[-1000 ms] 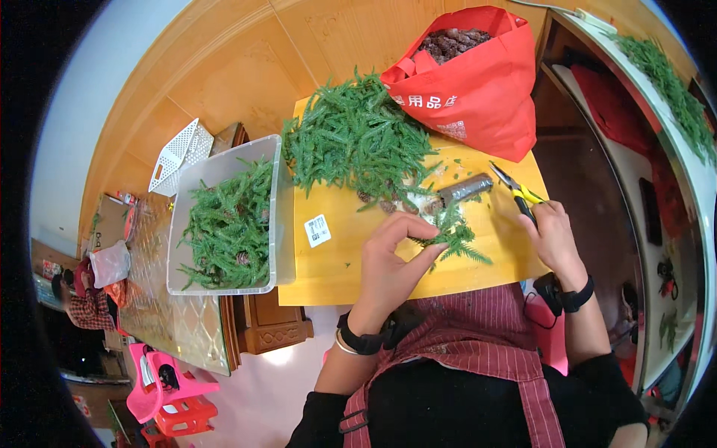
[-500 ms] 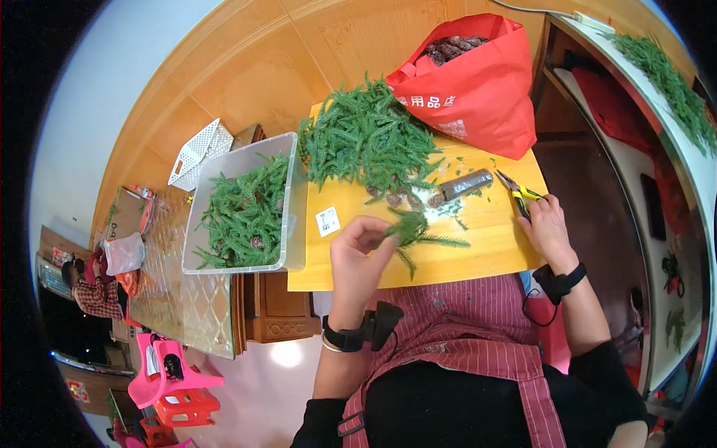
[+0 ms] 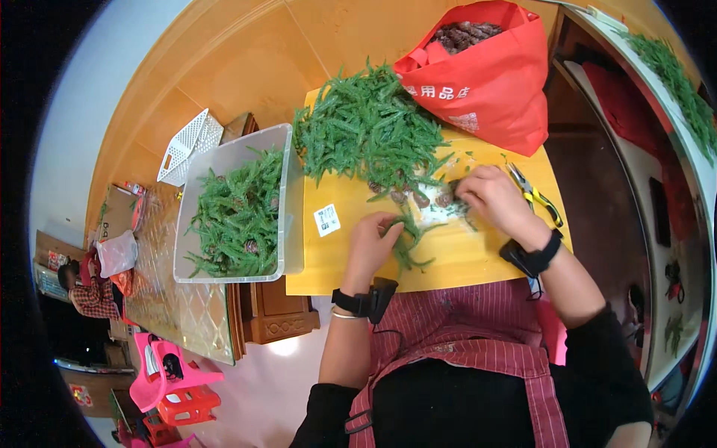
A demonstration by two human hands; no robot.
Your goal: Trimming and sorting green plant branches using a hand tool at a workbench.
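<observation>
My left hand (image 3: 376, 243) is closed on a green artificial pine sprig (image 3: 411, 246) low over the yellow board (image 3: 328, 272). Farther right, my right hand (image 3: 491, 198) reaches down with its fingers bent together over the end of a dark, plastic-wrapped bundle (image 3: 452, 188); what they pinch is hidden. Beside that hand, yellow-and-black pliers (image 3: 536, 196) lie on the board. Small brown pine cones (image 3: 422, 200) sit between my hands, on and around a whitish patch. Behind them spreads a large heap of green sprigs (image 3: 366, 127).
A clear plastic bin (image 3: 291, 224) of sprigs with cones stands left, beside a white basket (image 3: 190, 145). A red bag (image 3: 493, 97) of pine cones is at the back right. A white label (image 3: 326, 220) lies on the board. Far left is another person (image 3: 93, 295).
My right hand has let go of the pliers, now lying on the board, and moved left to the dark bundle. My left hand has lowered slightly with the sprig.
</observation>
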